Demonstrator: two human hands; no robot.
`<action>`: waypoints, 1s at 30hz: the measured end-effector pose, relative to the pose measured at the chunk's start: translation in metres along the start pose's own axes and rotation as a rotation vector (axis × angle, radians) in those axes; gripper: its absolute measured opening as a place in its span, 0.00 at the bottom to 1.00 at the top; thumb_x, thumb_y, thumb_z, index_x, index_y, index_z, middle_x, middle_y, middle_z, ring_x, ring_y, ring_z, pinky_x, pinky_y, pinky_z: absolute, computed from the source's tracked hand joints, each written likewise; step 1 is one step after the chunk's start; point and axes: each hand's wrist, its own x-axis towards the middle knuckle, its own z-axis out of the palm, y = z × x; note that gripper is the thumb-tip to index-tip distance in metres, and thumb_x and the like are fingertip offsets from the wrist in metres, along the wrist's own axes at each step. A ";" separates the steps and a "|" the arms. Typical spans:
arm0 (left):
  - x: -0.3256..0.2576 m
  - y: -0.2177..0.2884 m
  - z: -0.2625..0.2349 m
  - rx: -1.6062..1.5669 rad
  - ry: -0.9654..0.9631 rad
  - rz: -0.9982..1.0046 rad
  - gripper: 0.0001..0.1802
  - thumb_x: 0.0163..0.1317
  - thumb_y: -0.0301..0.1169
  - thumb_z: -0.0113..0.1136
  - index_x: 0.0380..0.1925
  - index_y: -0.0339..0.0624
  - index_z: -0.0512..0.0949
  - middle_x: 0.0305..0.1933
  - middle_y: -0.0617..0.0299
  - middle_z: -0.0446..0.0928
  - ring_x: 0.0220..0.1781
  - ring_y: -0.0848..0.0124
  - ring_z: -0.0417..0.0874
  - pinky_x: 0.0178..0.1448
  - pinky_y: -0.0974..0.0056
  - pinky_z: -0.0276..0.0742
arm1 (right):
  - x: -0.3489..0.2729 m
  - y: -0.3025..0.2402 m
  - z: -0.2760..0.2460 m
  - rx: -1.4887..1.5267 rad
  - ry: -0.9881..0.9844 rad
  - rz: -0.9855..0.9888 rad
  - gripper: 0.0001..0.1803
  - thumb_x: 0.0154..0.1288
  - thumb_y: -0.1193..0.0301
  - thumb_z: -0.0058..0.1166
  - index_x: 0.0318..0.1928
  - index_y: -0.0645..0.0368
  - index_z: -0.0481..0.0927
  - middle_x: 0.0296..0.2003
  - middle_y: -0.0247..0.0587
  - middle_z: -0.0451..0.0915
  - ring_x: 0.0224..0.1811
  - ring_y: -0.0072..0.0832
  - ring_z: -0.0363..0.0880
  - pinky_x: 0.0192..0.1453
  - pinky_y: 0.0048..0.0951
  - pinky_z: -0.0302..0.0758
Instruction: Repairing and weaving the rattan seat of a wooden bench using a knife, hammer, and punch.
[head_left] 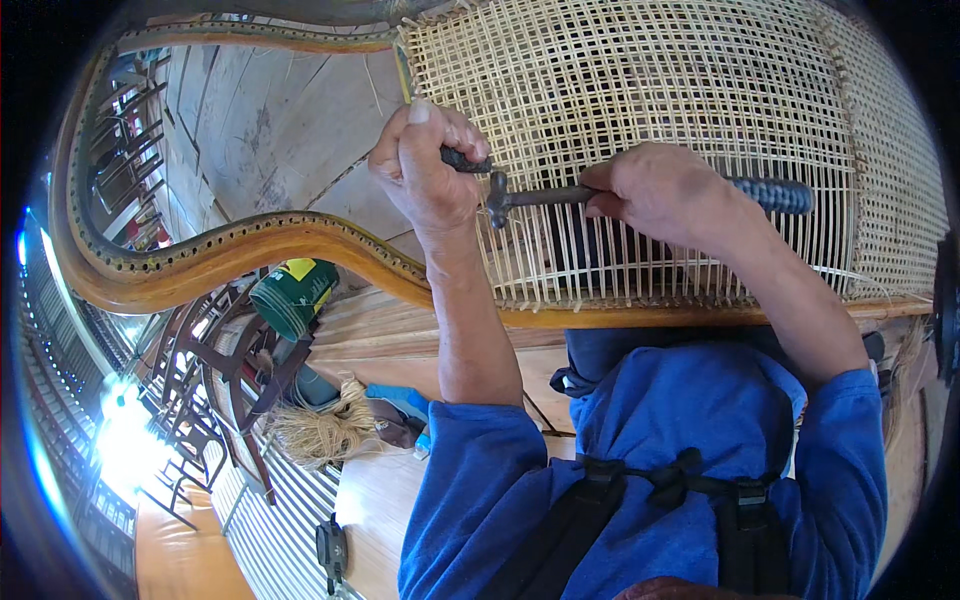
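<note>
My right hand [675,195] is closed round the metal shaft of a small hammer [545,197]. The hammer's dark grip [775,195] sticks out behind that hand, toward the right. Its head lies just right of my left hand [430,165], which is closed round a short dark tool with a textured surface [466,161]. The hammer head is very near or touching that tool; I cannot tell which. The tool's other end is hidden by my fingers. Beneath both hands spreads a woven cane panel [630,90], with loose strands toward the wooden rail [640,316].
A curved wooden frame [200,262] with a row of holes runs to the left. Below it are a green bucket [293,300], a bundle of pale cane strands [325,430] and stacked dark chairs [195,350]. A black strapped object [331,550] lies lower left.
</note>
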 end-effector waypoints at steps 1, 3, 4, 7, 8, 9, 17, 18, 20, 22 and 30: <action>0.000 0.000 0.000 -0.015 0.001 0.007 0.15 0.59 0.32 0.49 0.15 0.37 0.67 0.15 0.60 0.66 0.15 0.73 0.64 0.21 0.67 0.66 | 0.000 0.000 0.001 0.003 -0.008 -0.033 0.12 0.63 0.61 0.50 0.40 0.55 0.78 0.27 0.45 0.79 0.33 0.42 0.80 0.41 0.42 0.75; 0.001 0.001 -0.001 -0.024 0.018 -0.021 0.15 0.58 0.32 0.50 0.15 0.38 0.66 0.15 0.60 0.65 0.15 0.73 0.64 0.21 0.67 0.66 | -0.004 -0.001 0.005 -0.012 -0.147 -0.005 0.12 0.63 0.61 0.50 0.39 0.55 0.78 0.27 0.45 0.79 0.33 0.42 0.79 0.40 0.42 0.75; 0.003 0.002 -0.001 -0.044 0.042 -0.048 0.15 0.58 0.31 0.50 0.14 0.38 0.66 0.15 0.60 0.65 0.15 0.73 0.63 0.21 0.67 0.66 | -0.006 0.000 0.007 -0.035 -0.136 0.004 0.12 0.63 0.61 0.50 0.39 0.55 0.78 0.27 0.45 0.79 0.33 0.42 0.79 0.40 0.42 0.75; 0.003 0.010 -0.005 -0.104 0.069 -0.083 0.15 0.57 0.32 0.50 0.14 0.39 0.65 0.15 0.60 0.64 0.15 0.71 0.63 0.20 0.66 0.66 | -0.011 0.000 0.011 -0.051 -0.135 -0.022 0.12 0.63 0.61 0.50 0.38 0.56 0.77 0.27 0.45 0.79 0.33 0.42 0.79 0.39 0.42 0.75; 0.002 0.017 -0.010 -0.106 0.066 -0.061 0.15 0.57 0.32 0.50 0.14 0.39 0.65 0.15 0.60 0.64 0.15 0.71 0.63 0.20 0.66 0.66 | -0.013 0.001 0.011 -0.035 -0.086 -0.046 0.13 0.63 0.61 0.50 0.38 0.56 0.77 0.27 0.45 0.79 0.33 0.43 0.79 0.39 0.42 0.75; 0.000 0.026 -0.015 -0.067 0.037 -0.006 0.15 0.57 0.35 0.51 0.15 0.42 0.65 0.16 0.61 0.64 0.17 0.71 0.64 0.23 0.65 0.65 | -0.014 0.001 0.010 -0.029 -0.061 -0.032 0.13 0.62 0.60 0.51 0.38 0.57 0.77 0.28 0.45 0.79 0.34 0.43 0.79 0.39 0.43 0.75; 0.002 0.016 -0.020 0.054 0.056 -0.025 0.16 0.58 0.38 0.52 0.16 0.44 0.65 0.17 0.62 0.64 0.19 0.69 0.64 0.26 0.63 0.65 | -0.010 -0.002 0.005 -0.038 -0.139 -0.001 0.13 0.62 0.61 0.51 0.39 0.56 0.79 0.30 0.46 0.79 0.36 0.43 0.79 0.42 0.43 0.75; 0.002 0.015 -0.020 0.058 0.042 -0.028 0.16 0.58 0.37 0.51 0.16 0.43 0.65 0.17 0.61 0.63 0.18 0.69 0.64 0.25 0.63 0.66 | -0.009 -0.003 0.006 -0.043 -0.143 0.004 0.13 0.62 0.61 0.50 0.39 0.55 0.79 0.30 0.46 0.79 0.36 0.43 0.79 0.43 0.43 0.75; 0.003 0.013 -0.020 0.094 0.044 -0.025 0.16 0.58 0.37 0.51 0.15 0.43 0.65 0.17 0.60 0.63 0.18 0.69 0.64 0.25 0.64 0.66 | -0.004 -0.003 0.008 -0.050 -0.144 0.010 0.12 0.62 0.61 0.50 0.40 0.54 0.79 0.30 0.45 0.80 0.37 0.43 0.79 0.43 0.43 0.75; 0.004 0.013 -0.020 0.134 0.048 -0.021 0.16 0.58 0.37 0.51 0.15 0.42 0.65 0.17 0.60 0.63 0.18 0.69 0.64 0.25 0.64 0.66 | 0.002 -0.005 0.010 -0.049 -0.155 -0.008 0.12 0.63 0.61 0.50 0.39 0.54 0.79 0.30 0.45 0.79 0.36 0.43 0.79 0.42 0.42 0.75; 0.002 0.016 -0.015 -0.035 0.076 -0.008 0.15 0.57 0.32 0.49 0.14 0.38 0.66 0.15 0.59 0.64 0.16 0.72 0.64 0.21 0.68 0.66 | 0.001 -0.005 0.007 -0.043 -0.073 -0.031 0.12 0.63 0.61 0.50 0.37 0.55 0.79 0.27 0.45 0.79 0.34 0.43 0.79 0.40 0.43 0.75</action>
